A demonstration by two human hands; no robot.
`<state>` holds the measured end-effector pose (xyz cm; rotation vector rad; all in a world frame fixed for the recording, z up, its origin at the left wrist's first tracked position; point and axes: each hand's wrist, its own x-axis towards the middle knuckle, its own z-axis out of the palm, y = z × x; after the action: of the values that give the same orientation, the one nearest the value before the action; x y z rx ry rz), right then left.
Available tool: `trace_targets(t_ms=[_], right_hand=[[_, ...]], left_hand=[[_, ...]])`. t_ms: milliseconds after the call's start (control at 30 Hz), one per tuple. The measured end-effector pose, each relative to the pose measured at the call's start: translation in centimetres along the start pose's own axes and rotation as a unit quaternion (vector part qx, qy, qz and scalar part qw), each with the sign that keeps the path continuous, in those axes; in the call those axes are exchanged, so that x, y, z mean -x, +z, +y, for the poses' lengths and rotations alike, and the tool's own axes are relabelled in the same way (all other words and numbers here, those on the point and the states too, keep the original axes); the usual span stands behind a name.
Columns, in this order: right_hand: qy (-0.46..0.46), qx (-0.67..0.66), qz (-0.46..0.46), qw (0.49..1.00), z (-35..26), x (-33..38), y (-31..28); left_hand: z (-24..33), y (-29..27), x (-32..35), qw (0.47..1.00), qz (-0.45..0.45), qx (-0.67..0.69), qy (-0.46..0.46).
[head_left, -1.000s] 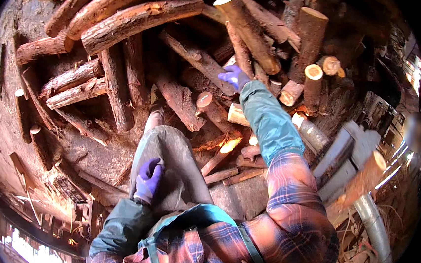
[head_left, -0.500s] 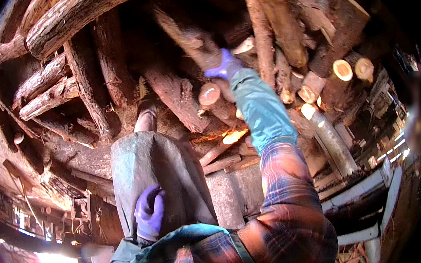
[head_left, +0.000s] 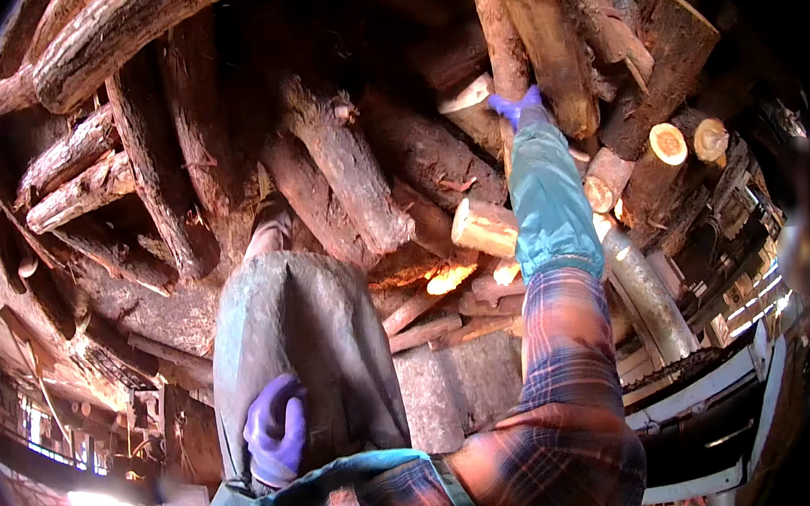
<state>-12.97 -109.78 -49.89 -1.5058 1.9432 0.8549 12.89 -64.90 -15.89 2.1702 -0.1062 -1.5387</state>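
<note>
Gloved in purple, my right hand (head_left: pixel 520 108) reaches far forward to a slim upright log (head_left: pixel 502 31), its fingers closed around the log's lower part. My left hand (head_left: pixel 276 431), in a matching glove, rests curled against the grey apron (head_left: pixel 331 344) over my leg, with nothing visible in it. Left of my right arm, a bark-covered log (head_left: pixel 346 167) slants on top of other logs. Close beside my right forearm lies a short log with a pale cut end (head_left: pixel 485 227). A thick log (head_left: pixel 546 47) leans just right of the slim one.
Stacked logs (head_left: pixel 83 150) fill the left side, and a large log (head_left: pixel 131 37) spans the upper left. More cut logs (head_left: pixel 668 144) crowd the right. A pale metal frame (head_left: pixel 697 392) stands at lower right. A broad stump-like block (head_left: pixel 458 387) sits beside my leg.
My right hand has left the slanting log, which now lies on the pile to the left, and has moved right to the slim upright log. My left hand stays by the apron.
</note>
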Motion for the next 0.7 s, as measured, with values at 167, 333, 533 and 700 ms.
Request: trace_targets(t_ms=[167,333,533,700], right_hand=[[-0.066,-0.195,-0.03,0.978,6.7,0.0,5.1],[-0.028,-0.551,-0.334,0.764,-2.8,23.9,7.2],[0.017,-0.58,-0.529,0.62,-2.5,46.3,-1.7],[-0.024,-0.606,-0.63,0.485,2.6,57.2,-7.3]], left_hand=[[-1.6,0.2,1.3,0.997,-0.047,0.06,0.005],[-3.3,-0.5,4.7,0.983,-0.113,0.143,-0.023],[2.0,-3.0,8.8,0.979,-0.147,0.122,0.068],[6.6,-3.7,11.5,0.948,-0.265,0.142,0.106]])
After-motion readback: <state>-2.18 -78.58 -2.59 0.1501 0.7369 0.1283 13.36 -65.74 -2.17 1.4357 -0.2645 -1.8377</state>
